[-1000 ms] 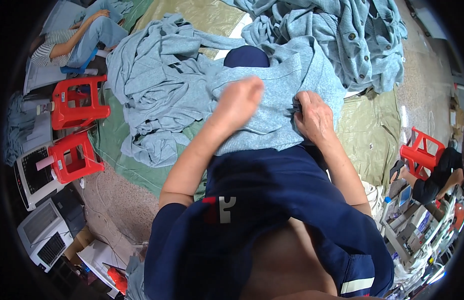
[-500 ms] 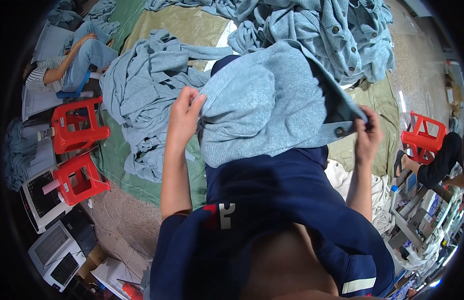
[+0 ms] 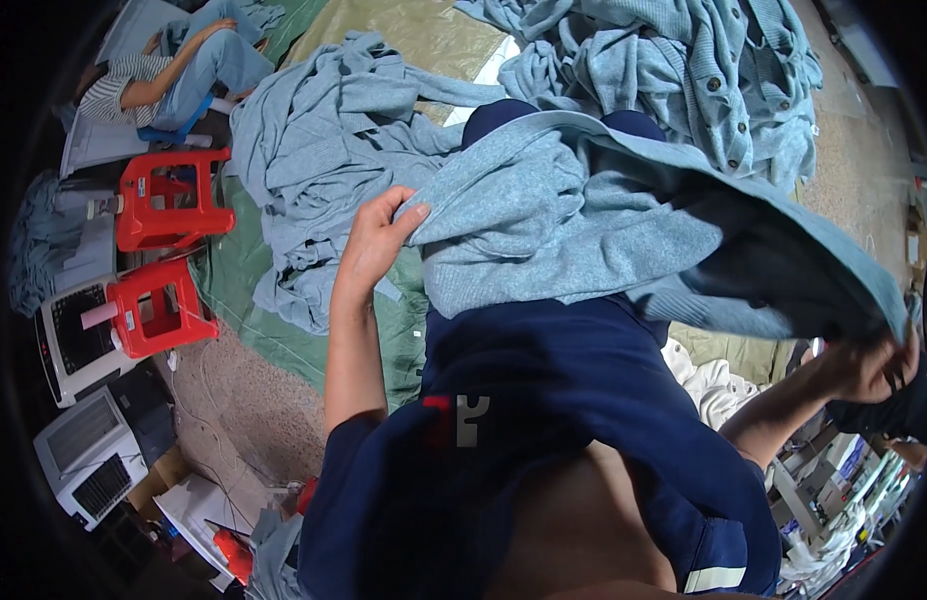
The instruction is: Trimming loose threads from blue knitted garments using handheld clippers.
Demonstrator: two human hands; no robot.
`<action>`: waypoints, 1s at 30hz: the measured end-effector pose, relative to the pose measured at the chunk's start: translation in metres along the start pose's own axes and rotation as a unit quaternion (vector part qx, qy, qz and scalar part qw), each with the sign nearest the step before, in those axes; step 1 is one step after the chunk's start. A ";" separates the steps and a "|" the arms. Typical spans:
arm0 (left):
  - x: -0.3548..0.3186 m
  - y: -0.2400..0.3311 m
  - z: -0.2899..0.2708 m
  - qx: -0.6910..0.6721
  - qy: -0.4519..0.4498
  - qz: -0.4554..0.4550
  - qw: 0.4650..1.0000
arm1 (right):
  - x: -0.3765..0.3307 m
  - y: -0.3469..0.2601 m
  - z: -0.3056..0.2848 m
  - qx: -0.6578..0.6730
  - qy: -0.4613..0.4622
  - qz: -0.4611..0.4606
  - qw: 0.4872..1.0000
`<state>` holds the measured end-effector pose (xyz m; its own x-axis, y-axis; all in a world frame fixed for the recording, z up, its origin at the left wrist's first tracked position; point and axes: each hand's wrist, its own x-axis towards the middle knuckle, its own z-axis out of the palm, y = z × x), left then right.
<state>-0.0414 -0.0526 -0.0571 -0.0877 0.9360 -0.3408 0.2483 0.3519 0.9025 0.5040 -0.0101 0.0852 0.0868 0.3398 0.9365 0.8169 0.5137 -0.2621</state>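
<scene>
Over my lap (image 3: 493, 120): one blue sweater (image 3: 543, 240), long axis left to right, slanting nearer me at right. My left hand (image 3: 376, 240): fingers pinched on its left edge, close in. My right hand (image 3: 871, 368): fingers gripping its right end, farther out. Beyond: left pile (image 3: 333, 150), right pile (image 3: 663, 75).

The light-blue knit cardigan (image 3: 543, 235) is covering much of the person's knees (image 3: 493, 118). The right hand (image 3: 873, 368) is blurring in shadow. The cardigan pile (image 3: 663, 70) is running past the top edge; the head of the seated co-worker (image 3: 215, 68) is fading into darkness.
</scene>
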 end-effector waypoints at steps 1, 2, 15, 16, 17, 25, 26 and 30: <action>0.003 -0.003 -0.001 -0.017 0.009 0.003 1.000 | 0.013 -0.022 0.016 0.113 0.093 0.048 0.988; 0.005 -0.002 -0.002 -0.017 0.015 0.003 1.000 | 0.019 -0.013 -0.005 0.206 0.016 0.072 0.976; 0.005 0.101 0.009 -0.066 -0.105 0.229 0.965 | -0.037 -0.185 0.232 0.466 -0.637 -0.006 0.614; 0.007 0.086 0.006 -0.051 -0.119 0.217 0.968 | -0.042 -0.185 0.231 0.462 -0.679 0.081 0.565; 0.007 0.071 0.006 -0.018 -0.116 0.195 0.974 | -0.051 -0.183 0.231 0.448 -0.649 0.042 0.613; 0.015 0.051 0.014 -0.166 -0.070 0.100 0.979 | -0.077 -0.171 0.242 0.366 -0.573 0.072 0.730; 0.016 0.057 0.016 -0.164 -0.074 0.101 0.979 | -0.078 -0.179 0.241 0.363 -0.495 0.035 0.788; 0.017 0.083 0.034 -0.252 -0.094 0.096 0.958 | -0.080 -0.196 0.229 0.385 -0.350 -0.097 0.849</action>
<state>0.0108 -0.0074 0.0027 0.0992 0.9831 -0.1536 -0.2590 0.1746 0.9500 0.2059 0.0424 0.0082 -0.5859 0.4364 0.6829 0.1384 0.8842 -0.4462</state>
